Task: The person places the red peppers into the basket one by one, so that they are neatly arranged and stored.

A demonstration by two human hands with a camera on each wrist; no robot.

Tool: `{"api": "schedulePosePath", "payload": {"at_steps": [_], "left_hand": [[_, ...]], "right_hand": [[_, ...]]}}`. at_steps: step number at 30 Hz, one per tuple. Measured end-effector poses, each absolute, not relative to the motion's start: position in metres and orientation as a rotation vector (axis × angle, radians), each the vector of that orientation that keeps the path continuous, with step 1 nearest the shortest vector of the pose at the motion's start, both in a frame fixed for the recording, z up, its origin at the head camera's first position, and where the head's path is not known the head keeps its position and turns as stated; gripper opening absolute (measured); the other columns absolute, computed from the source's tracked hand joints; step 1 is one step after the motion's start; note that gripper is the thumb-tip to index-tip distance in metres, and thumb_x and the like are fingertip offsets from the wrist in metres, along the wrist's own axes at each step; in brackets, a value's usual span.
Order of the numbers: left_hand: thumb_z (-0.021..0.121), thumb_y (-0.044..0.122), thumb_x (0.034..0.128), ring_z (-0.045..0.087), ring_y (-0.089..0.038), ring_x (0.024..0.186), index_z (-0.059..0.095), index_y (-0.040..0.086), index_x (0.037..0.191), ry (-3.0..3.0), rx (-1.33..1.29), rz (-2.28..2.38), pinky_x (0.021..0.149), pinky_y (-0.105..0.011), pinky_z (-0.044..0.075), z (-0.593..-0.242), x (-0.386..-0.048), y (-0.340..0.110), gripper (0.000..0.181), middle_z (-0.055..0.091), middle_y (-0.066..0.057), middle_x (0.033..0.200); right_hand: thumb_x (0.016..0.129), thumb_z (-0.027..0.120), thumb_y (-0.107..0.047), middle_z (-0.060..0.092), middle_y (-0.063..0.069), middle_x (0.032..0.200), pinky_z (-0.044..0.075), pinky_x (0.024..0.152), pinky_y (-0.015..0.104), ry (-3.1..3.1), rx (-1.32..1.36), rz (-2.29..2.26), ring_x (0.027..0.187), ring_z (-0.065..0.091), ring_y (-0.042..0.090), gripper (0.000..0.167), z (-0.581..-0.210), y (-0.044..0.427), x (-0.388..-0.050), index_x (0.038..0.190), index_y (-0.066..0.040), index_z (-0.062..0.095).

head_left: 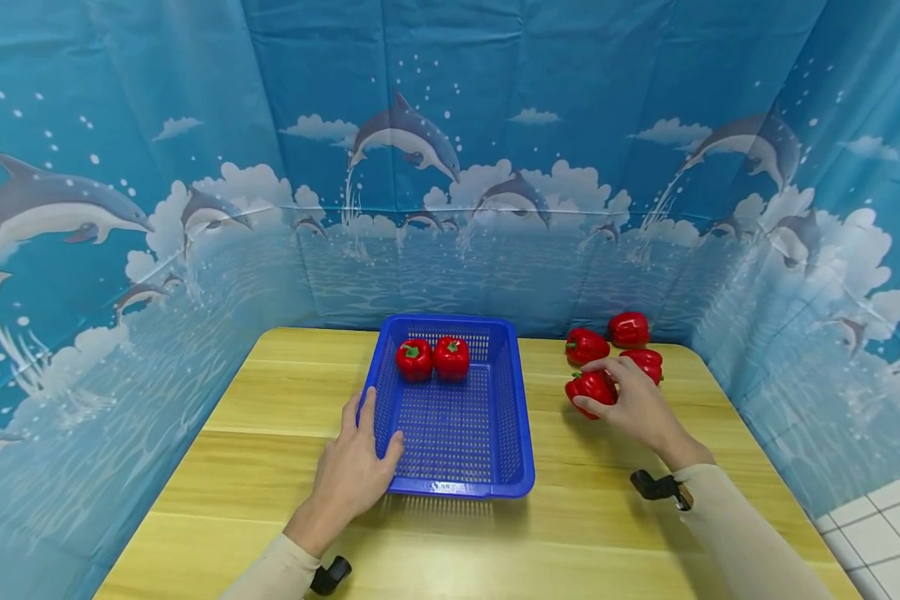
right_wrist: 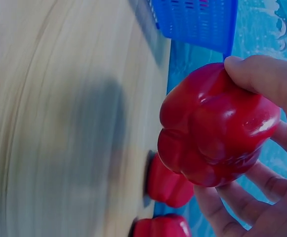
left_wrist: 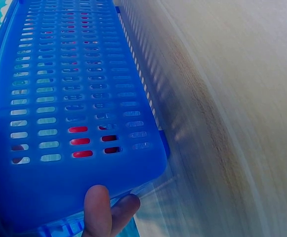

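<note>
My right hand (head_left: 641, 410) grips a red bell pepper (head_left: 591, 390) between thumb and fingers, just right of the basket. Close up in the right wrist view, this pepper (right_wrist: 207, 128) shows its lobed bottom and hangs above the wooden surface. On the left, my left hand (head_left: 351, 468) holds the near left rim of a blue plastic basket (head_left: 527, 442), thumb on the inner side. Two of its fingertips (left_wrist: 98, 210) lie against the outer wall in the left wrist view. Two red bell peppers (head_left: 432, 359) sit side by side in the basket's far left part.
Beyond my right hand, three more peppers lie grouped near the far right corner: a left one (head_left: 587, 346), a back one (head_left: 629, 330) and one partly hidden (head_left: 645, 363). A dolphin-print curtain (head_left: 450, 267) surrounds the wooden table (head_left: 270, 417).
</note>
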State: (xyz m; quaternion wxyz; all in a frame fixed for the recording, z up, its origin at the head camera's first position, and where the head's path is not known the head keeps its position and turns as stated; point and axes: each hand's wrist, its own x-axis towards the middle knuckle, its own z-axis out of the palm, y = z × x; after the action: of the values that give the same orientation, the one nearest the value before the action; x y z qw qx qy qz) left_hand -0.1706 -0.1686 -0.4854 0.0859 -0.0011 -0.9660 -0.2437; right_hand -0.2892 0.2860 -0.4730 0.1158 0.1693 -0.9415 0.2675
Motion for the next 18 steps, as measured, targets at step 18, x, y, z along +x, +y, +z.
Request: {"api": "schedulePosePath", "payload": {"at_steps": [18], "left_hand": [[0.063, 0.052, 0.1152, 0.064, -0.024, 0.066, 0.024, 0.003, 0.185, -2.872, -0.011, -0.727, 0.066, -0.043, 0.056, -0.486, -0.171, -0.17, 0.094, 0.032, -0.029, 0.187]], "right_hand": [[0.095, 0.1, -0.022, 0.069, 0.021, 0.146, 0.069, 0.098, 0.065, -2.646, 0.653, 0.83, 0.131, 0.069, 0.045, 0.05, -0.449, 0.254, -0.279, 0.137, -0.012, 0.075]]}}
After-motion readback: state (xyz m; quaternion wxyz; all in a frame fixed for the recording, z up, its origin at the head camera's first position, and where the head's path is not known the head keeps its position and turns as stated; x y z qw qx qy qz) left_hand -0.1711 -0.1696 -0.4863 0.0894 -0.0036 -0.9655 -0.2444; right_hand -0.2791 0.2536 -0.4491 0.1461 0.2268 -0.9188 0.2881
